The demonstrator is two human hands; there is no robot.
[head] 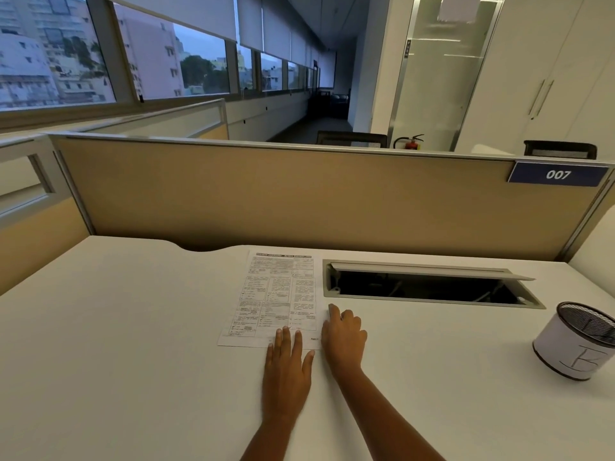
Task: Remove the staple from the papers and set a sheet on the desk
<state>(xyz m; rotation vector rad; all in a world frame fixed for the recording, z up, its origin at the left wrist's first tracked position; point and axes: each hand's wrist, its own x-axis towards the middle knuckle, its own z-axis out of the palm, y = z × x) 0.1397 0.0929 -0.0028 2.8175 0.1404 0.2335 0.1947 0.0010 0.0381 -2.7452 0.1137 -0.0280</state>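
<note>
Near the middle of the desk, a printed sheet is lying flat. The left hand, fingers straight, is pressing its near right corner. The right hand is curling at its right edge, and I cannot tell whether it is gripping anything. Light and floppy, the sheet is probably best lifted by a corner.

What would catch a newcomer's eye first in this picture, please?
The printed white paper sheet lying flat on the white desk draws the eye, the left hand pressing its near edge with straight fingers, the right hand curled at its right edge. Right of it sit an open rectangular cable hatch and a paper-wrapped black mesh cup; a blue 007 plate marks the tan partition.
</note>
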